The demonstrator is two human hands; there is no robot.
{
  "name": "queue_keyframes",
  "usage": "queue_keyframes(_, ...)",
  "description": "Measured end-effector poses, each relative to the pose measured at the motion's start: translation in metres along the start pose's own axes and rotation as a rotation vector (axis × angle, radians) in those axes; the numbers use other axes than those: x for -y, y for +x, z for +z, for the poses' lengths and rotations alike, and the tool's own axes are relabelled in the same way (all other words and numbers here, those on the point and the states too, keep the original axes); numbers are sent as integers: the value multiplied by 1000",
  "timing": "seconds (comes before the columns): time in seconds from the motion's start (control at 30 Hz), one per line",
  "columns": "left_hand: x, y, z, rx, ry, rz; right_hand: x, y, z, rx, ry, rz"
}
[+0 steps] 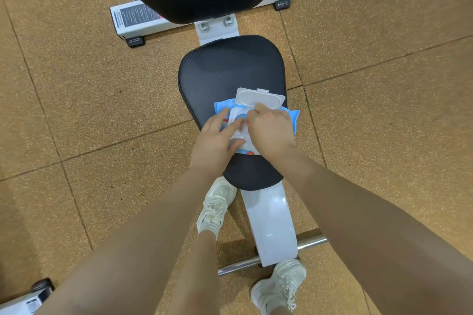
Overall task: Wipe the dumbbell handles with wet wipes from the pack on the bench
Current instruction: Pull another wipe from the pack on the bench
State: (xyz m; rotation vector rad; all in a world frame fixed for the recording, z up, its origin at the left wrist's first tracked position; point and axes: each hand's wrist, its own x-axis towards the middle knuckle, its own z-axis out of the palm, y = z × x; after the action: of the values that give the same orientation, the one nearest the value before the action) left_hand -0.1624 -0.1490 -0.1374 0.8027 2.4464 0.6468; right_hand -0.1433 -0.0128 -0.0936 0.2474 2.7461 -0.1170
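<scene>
A blue wipes pack (290, 115) is seen at frame centre on the black tabletop (220, 71), lid (258, 98) flipped open; it is pressed by the flat left hand (217, 135); its opening is pinched by the curled right hand (271, 130).

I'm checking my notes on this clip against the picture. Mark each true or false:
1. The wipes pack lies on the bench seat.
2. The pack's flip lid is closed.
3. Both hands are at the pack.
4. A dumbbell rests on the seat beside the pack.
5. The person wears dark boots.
1. True: the wet wipes pack lies on the black bench seat.
2. False: the flip lid is swung open.
3. True: the left hand rests on the pack and the right hand works at its opening.
4. False: no dumbbell is in view.
5. False: the sneakers are off-white.
</scene>
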Motion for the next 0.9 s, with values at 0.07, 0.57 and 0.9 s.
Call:
queue_keyframes(0.07, -4, -1, -3, -15, -11, -30, -3, -2, 1, 76, 94, -26)
queue_keyframes(0.57, -16, -3, -8, 43, 8, -133, -36, -31, 6, 24, 705, 91)
queue_keyframes(0.9, -20, -5, -13, 34, 116, -30, -26, -25, 11, -116, 847, 309)
